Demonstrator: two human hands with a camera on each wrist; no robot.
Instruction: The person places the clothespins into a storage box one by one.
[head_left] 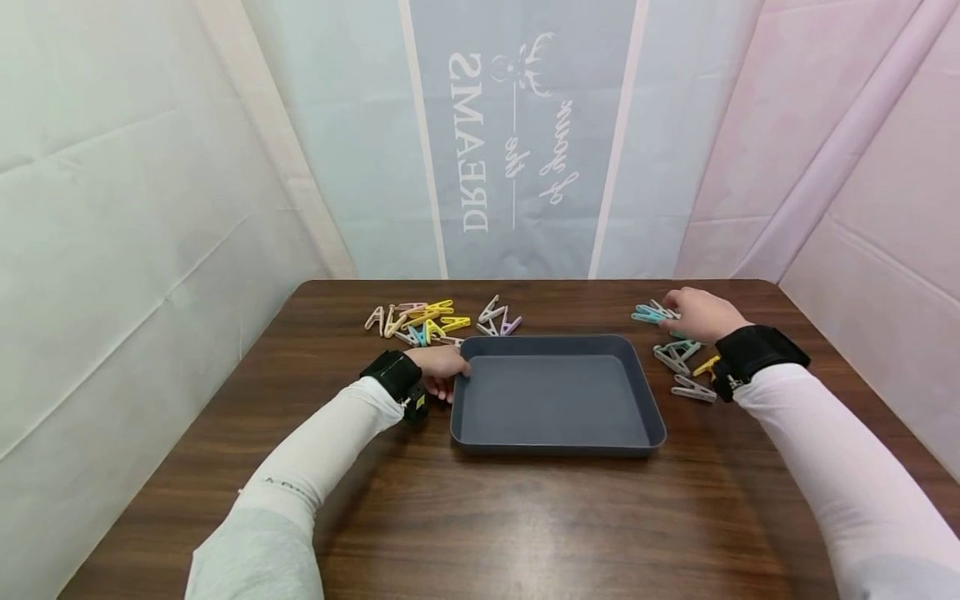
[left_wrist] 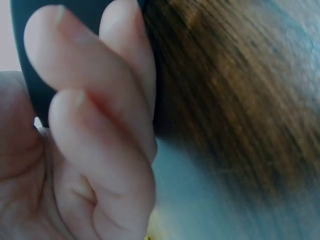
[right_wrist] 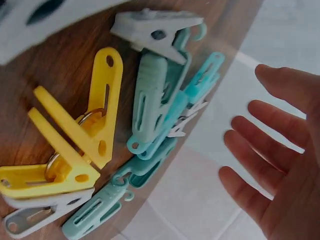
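Wooden table (head_left: 562,525), left fingers (left_wrist: 95,135) gripping gray tray (head_left: 555,400), right fingers (right_wrist: 260,141) extended near clothespins (right_wrist: 150,97)

The left wrist view crops the tray (left_wrist: 85,11).

Free: I read open tabletop (head_left: 540,533) along the near side of the tray (head_left: 558,404); narrow lane between its right wall and the right-hand clothespins (head_left: 693,389). Blocked: left rim by the left grip (head_left: 437,363), far-left corner by the clothespin heap (head_left: 435,331).
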